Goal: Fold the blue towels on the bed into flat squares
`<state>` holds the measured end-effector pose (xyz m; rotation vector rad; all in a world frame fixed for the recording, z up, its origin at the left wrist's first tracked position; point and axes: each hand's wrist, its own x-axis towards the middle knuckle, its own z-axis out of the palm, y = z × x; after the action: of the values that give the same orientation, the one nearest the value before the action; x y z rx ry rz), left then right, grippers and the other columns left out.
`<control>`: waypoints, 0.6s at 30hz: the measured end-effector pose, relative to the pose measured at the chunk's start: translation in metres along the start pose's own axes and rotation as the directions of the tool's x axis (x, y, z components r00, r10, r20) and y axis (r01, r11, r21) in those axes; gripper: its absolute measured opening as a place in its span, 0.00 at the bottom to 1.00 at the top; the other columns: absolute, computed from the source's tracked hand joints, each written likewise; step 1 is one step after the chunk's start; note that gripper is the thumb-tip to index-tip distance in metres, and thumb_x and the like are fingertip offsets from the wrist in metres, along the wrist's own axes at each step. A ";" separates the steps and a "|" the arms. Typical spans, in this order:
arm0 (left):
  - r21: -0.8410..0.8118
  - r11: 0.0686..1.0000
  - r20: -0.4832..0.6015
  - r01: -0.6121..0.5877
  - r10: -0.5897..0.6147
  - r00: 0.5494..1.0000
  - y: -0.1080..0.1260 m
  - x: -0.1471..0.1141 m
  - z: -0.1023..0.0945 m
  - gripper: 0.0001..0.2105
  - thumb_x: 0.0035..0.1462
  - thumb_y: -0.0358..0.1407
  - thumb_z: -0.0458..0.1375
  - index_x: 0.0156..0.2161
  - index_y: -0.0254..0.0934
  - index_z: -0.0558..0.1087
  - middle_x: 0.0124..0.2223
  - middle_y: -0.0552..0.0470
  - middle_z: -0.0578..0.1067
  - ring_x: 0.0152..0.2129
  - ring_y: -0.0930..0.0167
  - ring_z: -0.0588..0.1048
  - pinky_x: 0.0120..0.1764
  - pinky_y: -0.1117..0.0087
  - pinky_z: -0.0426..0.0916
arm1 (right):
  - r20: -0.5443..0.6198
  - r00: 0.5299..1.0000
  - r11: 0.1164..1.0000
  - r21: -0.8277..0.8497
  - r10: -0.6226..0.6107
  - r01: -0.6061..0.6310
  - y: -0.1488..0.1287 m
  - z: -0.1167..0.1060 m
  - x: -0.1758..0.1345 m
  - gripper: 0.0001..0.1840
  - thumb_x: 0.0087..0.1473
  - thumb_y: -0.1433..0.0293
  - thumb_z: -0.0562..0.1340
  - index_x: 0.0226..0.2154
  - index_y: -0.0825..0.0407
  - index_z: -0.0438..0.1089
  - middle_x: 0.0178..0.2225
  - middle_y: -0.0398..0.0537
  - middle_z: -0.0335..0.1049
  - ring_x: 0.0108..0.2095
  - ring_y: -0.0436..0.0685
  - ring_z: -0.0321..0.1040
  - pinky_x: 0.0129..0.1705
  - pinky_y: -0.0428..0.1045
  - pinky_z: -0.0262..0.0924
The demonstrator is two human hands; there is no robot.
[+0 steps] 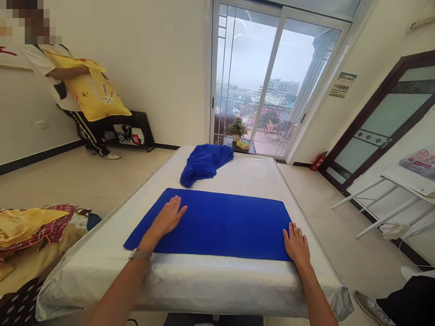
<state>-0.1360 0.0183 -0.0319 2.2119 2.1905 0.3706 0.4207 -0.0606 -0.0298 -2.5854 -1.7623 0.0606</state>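
A blue cloth (224, 226) lies spread flat as a wide rectangle near the close edge of the silver-covered table (238, 283). On its left part rests my left hand (170, 215), palm down with the fingers stretched and the thumb apart. My right hand (297, 241) lies at the cloth's right edge, fingers out, partly on the cloth and partly on the silver cover. Neither hand grips anything. Farther back on the table is a loose, crumpled pile of blue cloth (205, 163).
At the far left a person (68, 81) holds a yellow pillowcase-like cloth (102, 93) with a rabbit print. Mixed fabrics (37, 231) are heaped left of the table. A small stand with a potted plant (237, 129) stands behind it. A white folding table (408, 181) is at right.
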 end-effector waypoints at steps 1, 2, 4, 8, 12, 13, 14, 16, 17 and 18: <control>-0.034 0.996 0.024 -0.080 0.081 0.996 0.025 0.002 -0.001 0.39 0.67 0.54 0.32 0.68 0.20 0.53 0.70 0.32 0.53 0.68 0.56 0.52 0.65 0.54 0.51 | 0.000 1.000 1.000 0.001 0.001 -0.001 0.001 0.001 0.000 0.38 0.66 0.54 0.36 0.71 0.58 0.40 0.72 0.50 0.36 0.71 0.62 0.35 0.69 0.60 0.33; -0.067 0.981 0.053 -0.183 0.187 0.981 0.050 0.002 -0.001 0.39 0.67 0.55 0.32 0.68 0.23 0.53 0.70 0.34 0.53 0.68 0.59 0.51 0.66 0.56 0.49 | -0.002 1.000 1.000 0.001 0.000 0.000 0.001 0.002 0.001 0.38 0.66 0.54 0.36 0.71 0.58 0.40 0.72 0.49 0.36 0.71 0.63 0.35 0.69 0.60 0.33; -0.128 0.920 0.099 -0.369 0.382 0.919 0.101 -0.002 0.001 0.38 0.67 0.56 0.33 0.69 0.27 0.52 0.71 0.39 0.52 0.69 0.62 0.50 0.67 0.58 0.45 | -0.011 1.000 1.000 0.000 -0.001 0.001 0.002 0.003 0.002 0.38 0.66 0.54 0.36 0.71 0.57 0.40 0.72 0.49 0.37 0.71 0.63 0.36 0.69 0.60 0.34; -0.221 0.764 0.109 -0.607 0.637 0.763 0.159 -0.016 0.014 0.34 0.68 0.55 0.35 0.71 0.37 0.47 0.73 0.47 0.48 0.69 0.68 0.46 0.68 0.63 0.42 | -0.002 1.000 1.000 0.000 -0.005 0.005 0.003 0.003 0.002 0.38 0.66 0.53 0.36 0.71 0.56 0.40 0.72 0.48 0.36 0.71 0.62 0.36 0.69 0.60 0.34; -0.187 0.813 0.133 -0.551 0.577 0.806 0.142 -0.018 0.024 0.34 0.68 0.55 0.35 0.71 0.38 0.45 0.73 0.48 0.47 0.70 0.67 0.45 0.68 0.61 0.39 | 0.007 1.000 1.000 0.004 -0.004 0.004 0.001 0.000 0.001 0.38 0.66 0.53 0.37 0.71 0.56 0.40 0.72 0.48 0.36 0.71 0.62 0.36 0.69 0.59 0.34; -0.163 0.845 0.144 -0.510 0.531 0.835 0.129 -0.016 0.026 0.34 0.68 0.55 0.35 0.71 0.37 0.46 0.73 0.47 0.48 0.70 0.66 0.45 0.68 0.60 0.39 | 0.008 1.000 1.000 0.004 -0.005 0.005 0.000 -0.001 0.000 0.38 0.66 0.53 0.37 0.71 0.56 0.40 0.72 0.48 0.36 0.71 0.62 0.36 0.69 0.59 0.34; -0.135 0.876 0.154 -0.463 0.480 0.864 0.112 -0.014 0.026 0.35 0.68 0.55 0.34 0.71 0.36 0.46 0.72 0.46 0.48 0.70 0.66 0.45 0.68 0.59 0.40 | 0.009 1.000 1.000 0.003 -0.005 0.005 0.000 -0.001 0.000 0.38 0.66 0.53 0.37 0.71 0.56 0.40 0.72 0.48 0.36 0.71 0.62 0.36 0.69 0.60 0.34; -0.070 0.934 0.165 -0.350 0.357 0.919 0.074 -0.010 0.026 0.36 0.67 0.55 0.34 0.71 0.33 0.47 0.72 0.44 0.49 0.69 0.63 0.46 0.68 0.56 0.41 | 0.014 1.000 1.000 0.000 -0.004 0.004 -0.001 -0.001 0.000 0.38 0.66 0.53 0.37 0.71 0.56 0.39 0.72 0.48 0.35 0.71 0.63 0.36 0.69 0.59 0.33; -0.036 0.955 0.163 -0.293 0.295 0.941 0.052 -0.008 0.024 0.36 0.67 0.54 0.34 0.70 0.31 0.48 0.72 0.42 0.49 0.69 0.62 0.46 0.67 0.54 0.43 | 0.015 1.000 1.000 -0.003 -0.003 0.003 -0.001 -0.001 0.000 0.38 0.66 0.53 0.37 0.71 0.56 0.39 0.72 0.48 0.35 0.71 0.63 0.36 0.70 0.59 0.33; -0.003 0.972 0.154 -0.235 0.232 0.960 0.029 -0.008 0.023 0.36 0.67 0.53 0.34 0.70 0.30 0.49 0.72 0.40 0.50 0.69 0.60 0.47 0.67 0.53 0.45 | 0.016 1.000 1.000 -0.006 -0.002 0.002 0.000 0.000 0.000 0.38 0.66 0.53 0.37 0.71 0.57 0.39 0.72 0.48 0.35 0.71 0.63 0.35 0.70 0.59 0.33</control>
<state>-0.1034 0.0137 -0.0504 2.4243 1.8691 0.1767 0.4205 -0.0604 -0.0295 -2.5941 -1.7734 0.0768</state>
